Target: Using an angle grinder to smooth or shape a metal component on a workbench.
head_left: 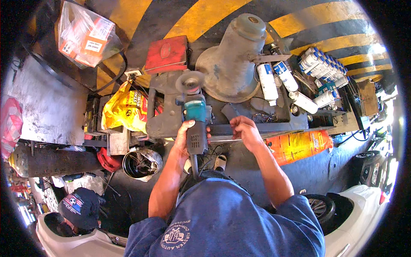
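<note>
Angle grinder (195, 112), teal-and-black: grasped in your left hand (181, 138), left side, over the black cart (160, 103). Your right hand (245, 130): right of the grinder, fingers curled; contents cannot be told.

lettering stands on a yellow bag (123, 110), an orange box (101, 31) and a blue shirt (227, 218).

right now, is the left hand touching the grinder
Touching: the head view shows the left hand wrapped around the black body of the teal-and-black grinder, thumb on its left side and fingertips showing on its right.
</note>
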Motion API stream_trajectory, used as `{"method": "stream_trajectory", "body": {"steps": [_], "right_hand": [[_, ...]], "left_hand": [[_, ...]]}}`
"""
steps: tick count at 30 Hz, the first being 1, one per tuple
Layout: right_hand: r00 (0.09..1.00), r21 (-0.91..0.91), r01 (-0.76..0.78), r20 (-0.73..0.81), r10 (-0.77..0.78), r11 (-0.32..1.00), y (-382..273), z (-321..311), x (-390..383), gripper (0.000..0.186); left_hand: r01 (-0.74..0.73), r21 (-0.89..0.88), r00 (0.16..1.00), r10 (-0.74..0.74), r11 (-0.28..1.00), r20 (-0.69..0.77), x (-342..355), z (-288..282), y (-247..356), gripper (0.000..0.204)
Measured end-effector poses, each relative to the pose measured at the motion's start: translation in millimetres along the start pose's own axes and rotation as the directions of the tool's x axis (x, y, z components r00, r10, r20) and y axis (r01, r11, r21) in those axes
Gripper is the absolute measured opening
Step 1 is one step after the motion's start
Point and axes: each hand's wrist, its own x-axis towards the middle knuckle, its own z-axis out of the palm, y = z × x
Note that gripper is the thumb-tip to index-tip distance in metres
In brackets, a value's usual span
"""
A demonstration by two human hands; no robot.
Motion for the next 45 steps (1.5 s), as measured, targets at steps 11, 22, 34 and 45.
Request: {"method": "stream_trajectory", "body": {"steps": [11, 22, 34, 45], "right_hand": [[0.933, -0.95, 0.291, 0.255, -0.253, 0.112, -12.8, 52.9, 52.8, 0.026], [0.876, -0.842, 0.396, 0.228, -0.424, 0.366, -9.1, 28.3, 56.3, 0.022], [0.955, -0.093, -0.082, 0.277, 0.105, 0.992, -10.0, 20.7, 5.9, 0.027], [0.927, -0.467, -0.042, 0.311, 0.208, 0.883, 8.7, 26.5, 12.9, 0.046]], "left_hand": [[-0.029, 0.025, 0.999, 0.03, 0.999, -0.045, -5.1, -7.2, 18.7, 0.053], [-0.031, -0.02, 0.994, 0.029, 0.999, -0.106, 15.3, 12.7, 21.4, 0.049], [-0.076, 0.048, 0.965, 0.086, 0.996, -0.249, 30.6, 18.5, 9.4, 0.044], [-0.117, 0.206, 0.957, 0.166, 0.972, -0.238, 30.6, 38.8, -5.2, 0.049]]}}
